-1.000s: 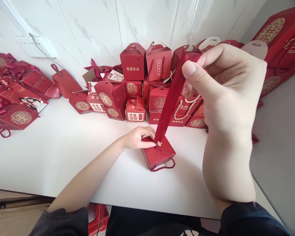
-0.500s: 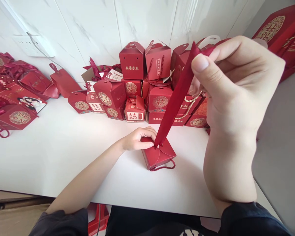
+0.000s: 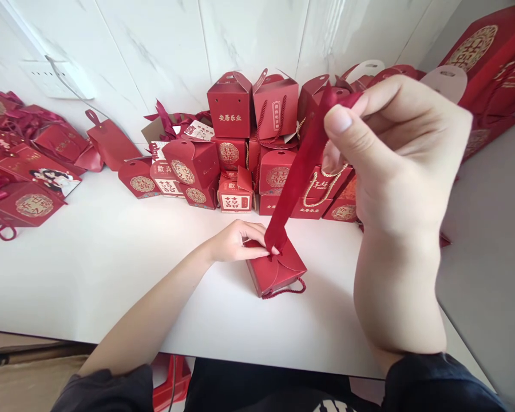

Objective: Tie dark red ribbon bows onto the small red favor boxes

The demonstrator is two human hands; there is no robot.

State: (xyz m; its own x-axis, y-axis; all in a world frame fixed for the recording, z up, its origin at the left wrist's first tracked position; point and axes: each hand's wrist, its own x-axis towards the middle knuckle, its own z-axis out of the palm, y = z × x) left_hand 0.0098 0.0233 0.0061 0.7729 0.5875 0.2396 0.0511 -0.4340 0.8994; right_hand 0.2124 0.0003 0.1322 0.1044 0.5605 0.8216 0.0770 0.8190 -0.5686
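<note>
A small red box [image 3: 278, 268] with a twisted red cord handle rests on the white table. A dark red ribbon [image 3: 294, 183] rises from the top of the box, by the slits in its flaps, to my right hand [image 3: 395, 154]. My right hand is raised high at the right, thumb and index finger pinching the ribbon's upper end. My left hand [image 3: 238, 241] lies on the box's left side, thumb and fingertips closed around the base of the ribbon.
Several red gift boxes [image 3: 230, 111] are stacked along the tiled wall. More boxes [image 3: 34, 205] with ribbons are piled at the left, and large red bags [image 3: 489, 51] stand at the far right. A socket [image 3: 58, 79] is on the wall.
My right hand has moved slightly left and down with the ribbon, which now hangs looser and bends near the box. My left hand has barely moved.
</note>
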